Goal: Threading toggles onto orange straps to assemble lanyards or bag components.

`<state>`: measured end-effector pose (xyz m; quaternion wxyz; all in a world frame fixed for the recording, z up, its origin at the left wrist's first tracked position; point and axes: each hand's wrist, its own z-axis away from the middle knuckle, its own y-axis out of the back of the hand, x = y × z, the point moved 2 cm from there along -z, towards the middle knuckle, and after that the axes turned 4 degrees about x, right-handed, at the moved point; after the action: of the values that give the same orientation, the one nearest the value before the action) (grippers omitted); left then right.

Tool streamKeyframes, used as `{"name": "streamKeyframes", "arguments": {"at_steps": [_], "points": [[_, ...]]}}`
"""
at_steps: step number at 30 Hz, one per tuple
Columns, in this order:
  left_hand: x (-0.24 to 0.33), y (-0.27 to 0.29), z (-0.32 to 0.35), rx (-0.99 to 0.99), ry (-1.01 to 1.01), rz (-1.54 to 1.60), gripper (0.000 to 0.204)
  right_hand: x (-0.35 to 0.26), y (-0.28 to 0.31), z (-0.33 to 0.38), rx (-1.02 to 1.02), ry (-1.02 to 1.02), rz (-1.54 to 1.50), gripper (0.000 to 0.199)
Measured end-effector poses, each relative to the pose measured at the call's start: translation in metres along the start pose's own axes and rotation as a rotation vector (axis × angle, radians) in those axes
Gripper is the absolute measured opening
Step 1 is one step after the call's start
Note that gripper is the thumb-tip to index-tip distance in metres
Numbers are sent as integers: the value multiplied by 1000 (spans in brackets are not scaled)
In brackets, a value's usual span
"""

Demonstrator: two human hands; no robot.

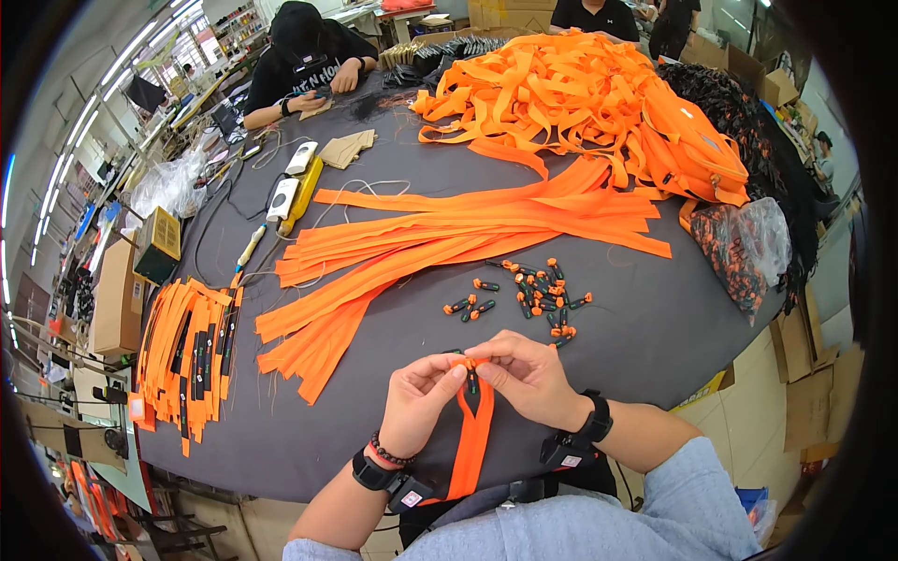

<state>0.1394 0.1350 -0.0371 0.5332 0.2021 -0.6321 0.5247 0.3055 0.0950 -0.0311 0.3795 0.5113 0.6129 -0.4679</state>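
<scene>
Together, both hands point(472, 383) pinch a flat orange zipper strip point(470, 439).

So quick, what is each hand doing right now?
Left hand: closed, pinching the top of the orange fabric zipper strip.
Right hand: closed, pinching the same strip's small slider.

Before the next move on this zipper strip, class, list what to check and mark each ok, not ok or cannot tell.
1. Left hand pinching the orange zipper strip at its top end: ok.
2. Right hand on the slider: ok.
3. Slider seated on both rows of teeth: cannot tell.
4. Strip hanging free over the table edge: ok.
5. Spare sliders lying beyond the hands: ok.
</scene>
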Motion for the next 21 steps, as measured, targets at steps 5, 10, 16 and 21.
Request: {"name": "streamKeyframes", "arguments": {"at_steps": [5,10,16,21], "points": [[-3,0,-1,-22,29,38,16,0,-2,0,30,32,-15,20],[-5,-1,-2,-47,77,128,16,3,3,0,37,29,47,19],[-3,3,2,-67,68,61,17,0,-3,-1,58,33,3,18],[-6,3,0,-70,71,76,17,5,1,-2,55,27,-2,17]]}}
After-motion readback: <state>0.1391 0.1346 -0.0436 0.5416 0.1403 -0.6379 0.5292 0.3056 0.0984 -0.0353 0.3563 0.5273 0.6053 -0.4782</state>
